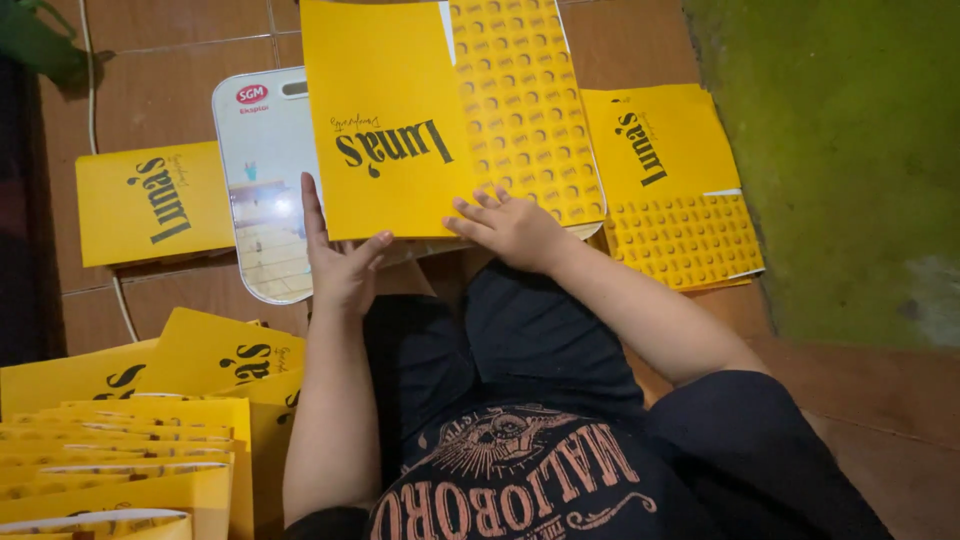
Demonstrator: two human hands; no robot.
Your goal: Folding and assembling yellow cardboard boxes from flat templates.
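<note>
A flat yellow paper bag (400, 110) with dark lettering lies on a white board (262, 140) in front of me; its right part shows a dotted pattern. My left hand (340, 255) rests at the bag's lower left edge, fingers spread, touching the board and the bag. Pressing flat on the lower right part of the bag, at the patterned strip, is my right hand (510, 228).
A folded yellow bag (150, 203) lies left on the brown tiled floor. Another unfolded yellow sheet (670, 170) lies right, beside a green mat (840, 150). Several finished yellow bags (130, 440) are stacked at lower left. A white cable (90, 110) runs along the left.
</note>
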